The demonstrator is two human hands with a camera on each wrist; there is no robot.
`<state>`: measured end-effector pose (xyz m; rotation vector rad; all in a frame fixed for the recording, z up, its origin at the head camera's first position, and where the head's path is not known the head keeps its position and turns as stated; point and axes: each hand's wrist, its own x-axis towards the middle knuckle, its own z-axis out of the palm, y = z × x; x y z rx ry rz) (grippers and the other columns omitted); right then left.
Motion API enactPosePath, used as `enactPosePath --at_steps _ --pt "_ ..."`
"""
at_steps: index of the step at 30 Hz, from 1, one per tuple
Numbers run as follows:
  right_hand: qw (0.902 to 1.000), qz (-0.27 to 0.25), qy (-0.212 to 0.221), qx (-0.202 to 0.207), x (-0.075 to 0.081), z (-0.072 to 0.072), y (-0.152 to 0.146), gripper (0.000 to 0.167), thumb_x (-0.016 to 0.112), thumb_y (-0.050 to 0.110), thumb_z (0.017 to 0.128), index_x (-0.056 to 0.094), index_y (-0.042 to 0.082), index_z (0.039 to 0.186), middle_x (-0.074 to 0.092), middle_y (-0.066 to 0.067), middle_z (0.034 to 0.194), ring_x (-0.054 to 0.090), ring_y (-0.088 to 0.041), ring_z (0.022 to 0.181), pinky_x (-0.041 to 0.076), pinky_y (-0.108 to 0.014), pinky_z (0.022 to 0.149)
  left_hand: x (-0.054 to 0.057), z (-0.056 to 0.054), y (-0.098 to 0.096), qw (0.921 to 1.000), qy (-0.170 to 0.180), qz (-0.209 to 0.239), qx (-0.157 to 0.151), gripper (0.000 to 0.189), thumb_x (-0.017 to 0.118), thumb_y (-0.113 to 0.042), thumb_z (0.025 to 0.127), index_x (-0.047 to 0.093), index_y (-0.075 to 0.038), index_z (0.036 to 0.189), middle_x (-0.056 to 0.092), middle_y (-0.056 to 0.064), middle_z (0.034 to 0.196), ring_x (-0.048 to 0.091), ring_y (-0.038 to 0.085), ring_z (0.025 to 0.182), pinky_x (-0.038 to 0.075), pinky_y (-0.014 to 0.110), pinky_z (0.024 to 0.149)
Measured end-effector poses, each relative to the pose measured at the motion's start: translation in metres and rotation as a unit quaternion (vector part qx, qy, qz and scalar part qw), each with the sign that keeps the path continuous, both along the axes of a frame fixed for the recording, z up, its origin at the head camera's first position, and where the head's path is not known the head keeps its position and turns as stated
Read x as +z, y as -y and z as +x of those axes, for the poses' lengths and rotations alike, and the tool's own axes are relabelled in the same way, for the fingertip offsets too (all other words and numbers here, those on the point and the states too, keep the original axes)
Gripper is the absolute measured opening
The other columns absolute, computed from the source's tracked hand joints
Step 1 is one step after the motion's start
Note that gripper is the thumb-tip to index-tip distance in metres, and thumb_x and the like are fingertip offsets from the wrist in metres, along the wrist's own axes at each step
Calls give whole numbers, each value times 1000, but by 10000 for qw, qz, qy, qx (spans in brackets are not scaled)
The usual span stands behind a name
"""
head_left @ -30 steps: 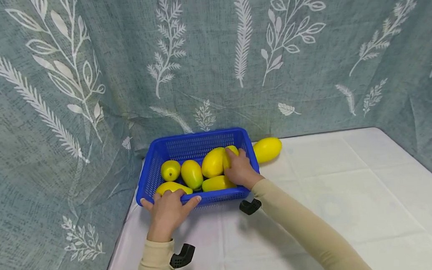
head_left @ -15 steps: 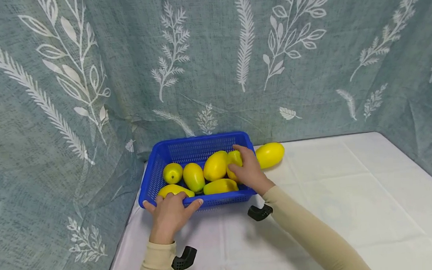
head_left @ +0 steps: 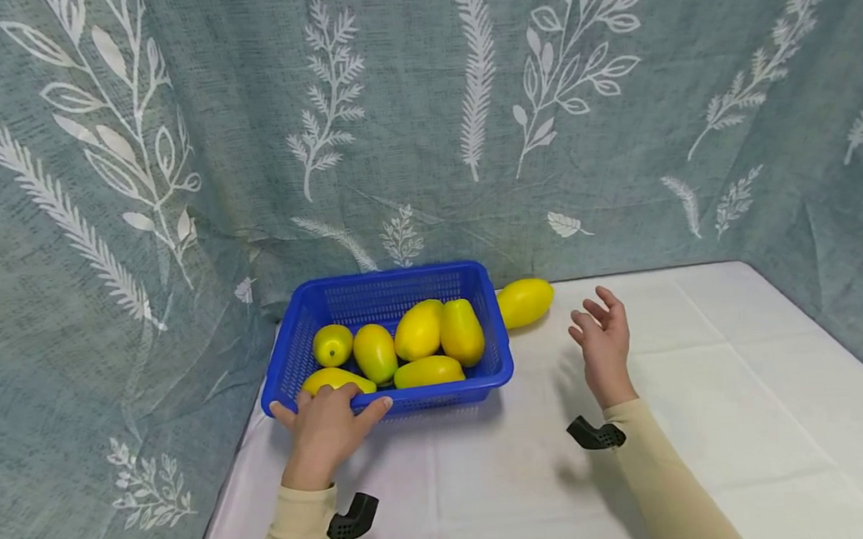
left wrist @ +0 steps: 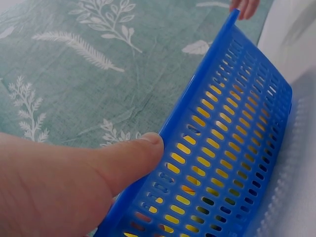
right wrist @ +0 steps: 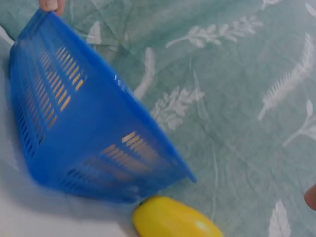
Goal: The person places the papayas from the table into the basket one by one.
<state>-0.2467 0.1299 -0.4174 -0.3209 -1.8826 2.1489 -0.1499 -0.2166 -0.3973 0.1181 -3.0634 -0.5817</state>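
A blue plastic basket with slotted walls holds several yellow, mango-like fruits. My left hand grips its near rim toward the left corner, with the fingers over the edge; in the left wrist view the thumb lies along the rim. Beside those fingers lies one yellow fruit inside the basket. A taller, pear-shaped yellow fruit leans by the basket's right wall. To the right of the basket, my right hand hovers above the table with loosely bent fingers, holding nothing. Just left of it, another yellow fruit lies outside the basket.
A white cloth covers the table. Behind it and along both sides hangs a grey-green curtain with white leaf prints. The basket stands close to the back left of the table, near the curtain.
My right hand has let go of the pear-shaped fruit, leaving it in the basket, and has moved out to the right over the table. The left hand keeps its hold on the rim.
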Motion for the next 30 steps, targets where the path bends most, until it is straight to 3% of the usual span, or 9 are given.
enactPosePath --at_steps 4,9,12,17,22,26,30 --pt "9996 -142 132 -215 -7 0 -8 60 49 7 101 29 13 157 42 -8 138 55 -12 110 49 -40 107 -1 2 1 10000 28 85 9 61 64 -54 94 70 -3 125 67 27 122 42 64 128 0 91 102" --pt "9997 -85 188 -165 -14 -4 -14 60 48 8 102 29 13 158 35 -19 150 54 -12 110 47 -44 110 -1 3 1 9998 0 179 -1 60 65 -54 94 71 -2 124 68 26 120 43 65 126 0 92 100" --pt "9994 -105 323 -35 -20 -7 -16 60 48 9 102 28 14 159 31 -22 155 53 -19 120 46 -46 112 0 3 0 9998 -37 171 -7 60 65 -54 94 71 -3 123 69 26 119 44 65 126 -1 92 100" --pt "9947 -138 902 467 -26 -20 -10 64 48 15 104 22 18 163 27 -22 163 42 -35 143 42 -50 116 2 1 0 10000 -72 58 -28 59 65 -54 93 71 -4 123 69 25 119 43 65 127 -1 92 101" --pt "9872 314 1277 902 -23 -49 11 70 50 20 104 15 21 165 14 -19 170 28 -39 154 41 -56 116 2 1 2 10000 -78 15 -2 59 65 -55 93 72 -4 122 69 25 118 45 64 125 2 92 101" --pt "9819 809 1413 968 -22 -66 24 76 53 23 103 11 19 165 8 -15 173 31 -39 153 42 -60 114 0 2 0 9999 -115 51 13 58 67 -54 93 73 -4 120 70 25 115 46 64 125 2 92 101" --pt "9758 1352 1426 956 -23 -75 33 77 55 25 101 12 18 165 17 -18 170 42 -41 143 50 -55 105 1 1 -2 9999 -146 41 31 57 66 -55 93 73 -5 119 70 23 113 47 63 124 2 92 101"
